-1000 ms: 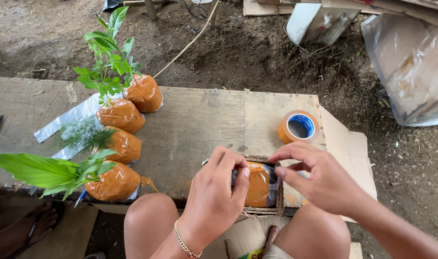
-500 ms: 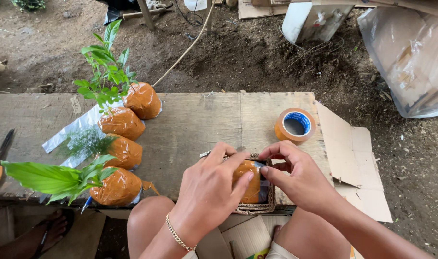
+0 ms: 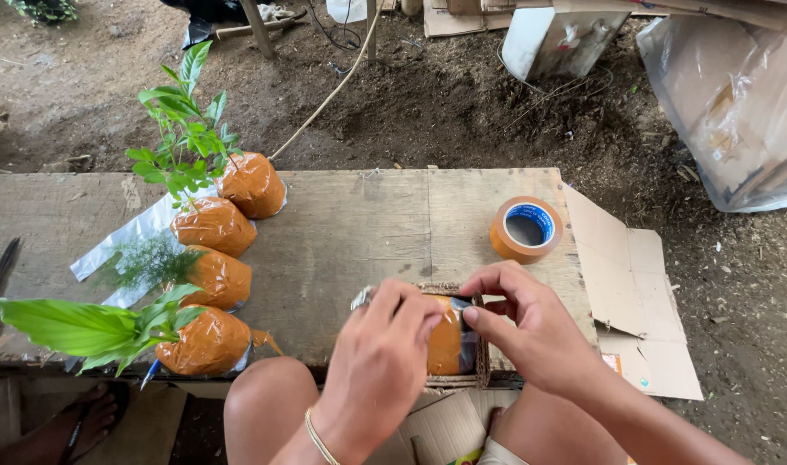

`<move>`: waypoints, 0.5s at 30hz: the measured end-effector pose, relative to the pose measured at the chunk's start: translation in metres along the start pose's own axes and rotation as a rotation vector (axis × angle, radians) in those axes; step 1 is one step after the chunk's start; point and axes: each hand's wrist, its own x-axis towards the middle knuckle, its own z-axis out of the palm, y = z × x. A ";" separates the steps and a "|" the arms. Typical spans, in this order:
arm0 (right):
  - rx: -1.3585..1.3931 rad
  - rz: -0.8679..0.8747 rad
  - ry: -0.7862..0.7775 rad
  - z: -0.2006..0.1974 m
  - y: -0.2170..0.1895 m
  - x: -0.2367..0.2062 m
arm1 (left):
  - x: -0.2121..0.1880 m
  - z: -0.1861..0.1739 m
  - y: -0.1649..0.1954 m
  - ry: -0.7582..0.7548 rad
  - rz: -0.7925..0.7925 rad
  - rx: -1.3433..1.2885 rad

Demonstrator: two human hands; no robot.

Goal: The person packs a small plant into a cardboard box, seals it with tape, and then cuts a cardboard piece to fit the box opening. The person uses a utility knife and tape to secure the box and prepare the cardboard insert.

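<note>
Head view: left hand and right hand both grip tape-wrapped orange bundle on worktop, wrapping in hand.

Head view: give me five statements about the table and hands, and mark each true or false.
1. Both hands, left and right, are on an orange bundle. True.
2. The tape roll lies in the left hand. False: it lies on the table, beyond the right hand.
3. Four wrapped plants lie on the table's left part. True.
4. The left wrist is bare. False: it wears a bracelet.
5. Flat cardboard lies at the table's right end. True.
</note>
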 end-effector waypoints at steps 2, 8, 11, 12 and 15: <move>-0.038 -0.082 0.013 0.006 0.001 -0.009 | -0.014 0.004 -0.001 0.055 0.075 0.040; -0.155 -0.274 0.083 0.027 0.007 -0.041 | -0.049 0.009 -0.013 0.095 0.217 0.166; -0.400 -0.377 0.121 0.033 0.000 -0.047 | -0.056 0.003 -0.018 0.132 0.326 0.207; -0.448 -0.365 0.126 0.035 -0.005 -0.050 | -0.060 0.000 -0.019 0.143 0.374 0.237; -0.518 -0.241 0.089 0.046 -0.016 -0.063 | -0.078 -0.009 -0.023 0.153 0.445 0.204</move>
